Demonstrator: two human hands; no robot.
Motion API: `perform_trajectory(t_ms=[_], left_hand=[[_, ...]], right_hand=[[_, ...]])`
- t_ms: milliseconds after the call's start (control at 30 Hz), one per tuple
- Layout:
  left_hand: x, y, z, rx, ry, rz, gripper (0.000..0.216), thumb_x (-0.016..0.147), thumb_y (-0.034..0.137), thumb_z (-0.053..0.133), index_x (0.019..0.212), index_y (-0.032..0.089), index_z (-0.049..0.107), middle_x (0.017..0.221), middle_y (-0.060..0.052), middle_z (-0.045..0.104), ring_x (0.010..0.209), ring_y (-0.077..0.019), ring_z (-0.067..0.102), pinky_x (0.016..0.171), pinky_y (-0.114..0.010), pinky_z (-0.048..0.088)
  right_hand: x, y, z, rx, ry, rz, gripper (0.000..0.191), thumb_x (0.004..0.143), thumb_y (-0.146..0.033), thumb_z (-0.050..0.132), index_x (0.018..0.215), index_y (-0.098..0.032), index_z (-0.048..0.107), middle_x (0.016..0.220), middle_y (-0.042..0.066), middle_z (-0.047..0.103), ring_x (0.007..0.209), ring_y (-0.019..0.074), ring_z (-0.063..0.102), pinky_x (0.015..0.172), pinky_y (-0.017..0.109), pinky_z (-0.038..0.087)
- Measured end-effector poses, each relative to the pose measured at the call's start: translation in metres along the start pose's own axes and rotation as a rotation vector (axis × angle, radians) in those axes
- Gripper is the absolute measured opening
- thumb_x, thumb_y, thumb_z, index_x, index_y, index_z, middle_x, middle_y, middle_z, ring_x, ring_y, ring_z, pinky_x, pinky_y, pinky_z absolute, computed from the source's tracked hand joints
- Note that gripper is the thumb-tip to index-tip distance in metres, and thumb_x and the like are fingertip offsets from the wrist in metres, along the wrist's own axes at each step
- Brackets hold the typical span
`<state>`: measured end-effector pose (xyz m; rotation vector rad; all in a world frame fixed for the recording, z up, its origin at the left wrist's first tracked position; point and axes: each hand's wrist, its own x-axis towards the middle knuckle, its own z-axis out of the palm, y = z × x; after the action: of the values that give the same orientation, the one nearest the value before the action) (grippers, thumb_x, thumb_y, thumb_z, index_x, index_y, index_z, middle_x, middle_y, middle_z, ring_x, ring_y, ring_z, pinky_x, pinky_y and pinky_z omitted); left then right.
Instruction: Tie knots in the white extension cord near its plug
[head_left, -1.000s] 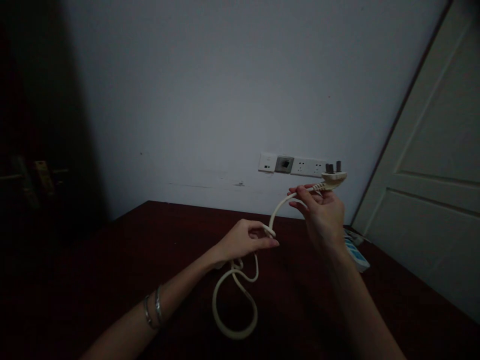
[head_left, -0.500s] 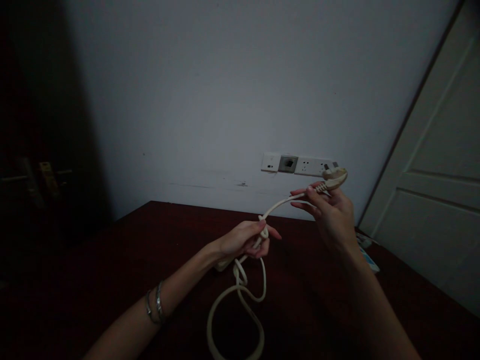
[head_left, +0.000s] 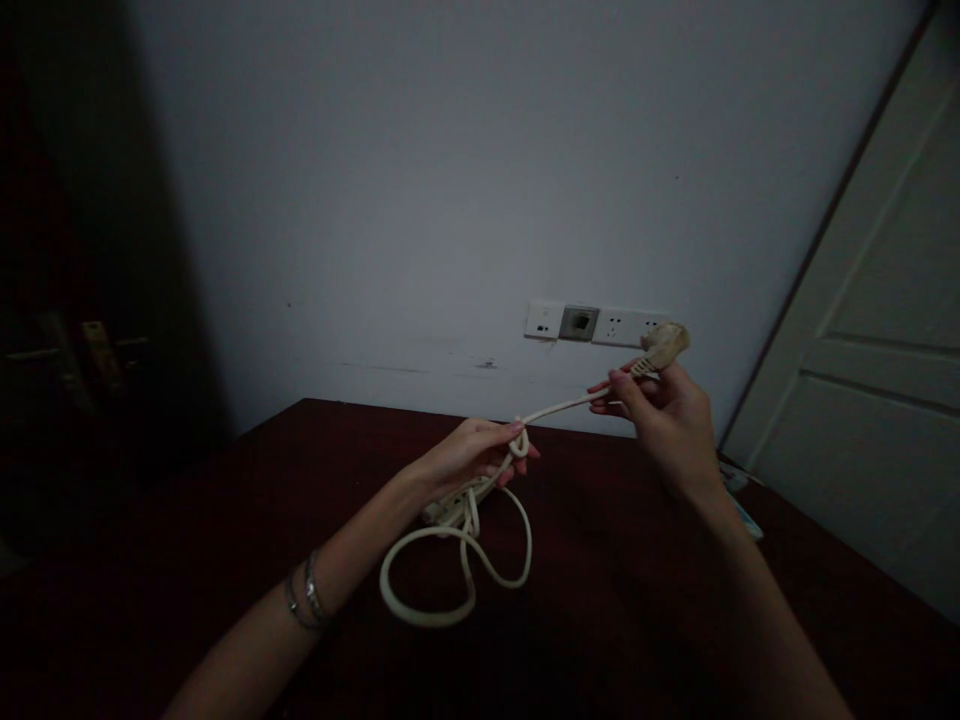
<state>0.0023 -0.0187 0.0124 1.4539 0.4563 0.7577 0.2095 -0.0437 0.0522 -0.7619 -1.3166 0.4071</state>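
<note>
Cord [head_left: 562, 405] runs taut between both grips above the counter [head_left: 225, 520]. Left grip [head_left: 469, 460] closes on its knotted middle; right grip [head_left: 667, 420] pinches it just behind the plug [head_left: 664, 345], near wall sockets [head_left: 622, 327].

The person is wearing two thin, silvery bangles [head_left: 304, 600] side by side on the left forearm, well behind the left hand [head_left: 469, 460]. Both forearms are showing bare from the hands back to the lower edge. The right hand [head_left: 671, 420] and its wrist are showing bare too.

Dim home room, white panelled door [head_left: 870, 400], wall sockets [head_left: 600, 325], dark wooden table [head_left: 600, 560]
</note>
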Motion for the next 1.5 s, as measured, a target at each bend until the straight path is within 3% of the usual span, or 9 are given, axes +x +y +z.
perform_trajectory(t_ms=[133, 300, 600, 767, 900, 1133, 1500], left_hand=[[0.002, -0.003, -0.01, -0.085, -0.05, -0.006, 0.039, 0.085, 0.04, 0.047, 0.08, 0.005, 0.064, 0.07, -0.009, 0.059, 0.052, -0.0093, 0.051, 0.05, -0.023, 0.036], [0.005, -0.009, -0.023, -0.2, -0.188, -0.053, 0.029, 0.078, 0.033, 0.057, 0.077, 0.005, 0.063, 0.085, -0.016, 0.064, 0.061, -0.0124, 0.055, 0.058, -0.025, 0.04], [0.0, -0.013, -0.013, -0.112, -0.303, -0.086, 0.031, 0.074, 0.034, 0.063, 0.083, 0.005, 0.068, 0.089, -0.014, 0.063, 0.065, -0.0125, 0.052, 0.059, -0.026, 0.038], [-0.002, -0.013, -0.008, -0.063, -0.302, -0.071, 0.039, 0.073, 0.037, 0.065, 0.094, 0.005, 0.067, 0.075, -0.009, 0.061, 0.064, -0.0123, 0.051, 0.058, -0.024, 0.036], [-0.002, -0.012, -0.002, -0.075, -0.289, -0.009, 0.035, 0.072, 0.038, 0.066, 0.085, 0.005, 0.069, 0.078, -0.012, 0.064, 0.071, -0.0159, 0.056, 0.068, -0.028, 0.039], [0.005, -0.022, 0.0, -0.156, -0.162, -0.013, 0.033, 0.076, 0.031, 0.063, 0.094, 0.003, 0.067, 0.074, -0.009, 0.061, 0.07, -0.0148, 0.057, 0.073, -0.029, 0.039], [0.006, -0.03, -0.004, -0.22, -0.186, 0.034, 0.043, 0.072, 0.038, 0.067, 0.096, 0.003, 0.066, 0.073, -0.01, 0.061, 0.069, -0.0175, 0.06, 0.079, -0.038, 0.044]], right_hand=[[-0.002, 0.001, 0.005, 0.027, 0.006, 0.043, 0.026, 0.07, -0.038, 0.068, 0.078, -0.015, 0.058, 0.064, 0.002, 0.062, 0.057, 0.0139, 0.062, 0.052, 0.029, 0.058], [-0.006, 0.006, 0.014, 0.063, 0.028, 0.058, 0.03, 0.072, -0.043, 0.065, 0.073, -0.014, 0.058, 0.065, 0.003, 0.063, 0.052, 0.0117, 0.06, 0.05, 0.027, 0.057], [-0.018, -0.017, 0.017, 0.041, 0.009, 0.062, 0.029, 0.075, -0.044, 0.062, 0.07, -0.016, 0.058, 0.056, -0.001, 0.057, 0.042, 0.0074, 0.052, 0.039, 0.019, 0.047], [-0.019, -0.014, 0.023, 0.144, 0.071, 0.127, 0.03, 0.073, -0.045, 0.064, 0.068, -0.016, 0.056, 0.053, -0.002, 0.054, 0.04, 0.0062, 0.048, 0.036, 0.017, 0.042], [-0.016, -0.007, 0.027, 0.238, 0.105, 0.2, 0.03, 0.072, -0.045, 0.064, 0.069, -0.016, 0.055, 0.051, -0.003, 0.052, 0.038, 0.0043, 0.042, 0.033, 0.015, 0.036], [-0.024, -0.003, 0.035, 0.168, 0.085, 0.122, 0.032, 0.074, -0.047, 0.062, 0.069, -0.017, 0.052, 0.052, -0.004, 0.053, 0.038, 0.005, 0.043, 0.034, 0.017, 0.035], [-0.021, 0.009, 0.038, 0.109, 0.082, 0.109, 0.03, 0.077, -0.046, 0.059, 0.069, -0.018, 0.052, 0.055, -0.004, 0.055, 0.038, 0.005, 0.044, 0.035, 0.017, 0.036]])
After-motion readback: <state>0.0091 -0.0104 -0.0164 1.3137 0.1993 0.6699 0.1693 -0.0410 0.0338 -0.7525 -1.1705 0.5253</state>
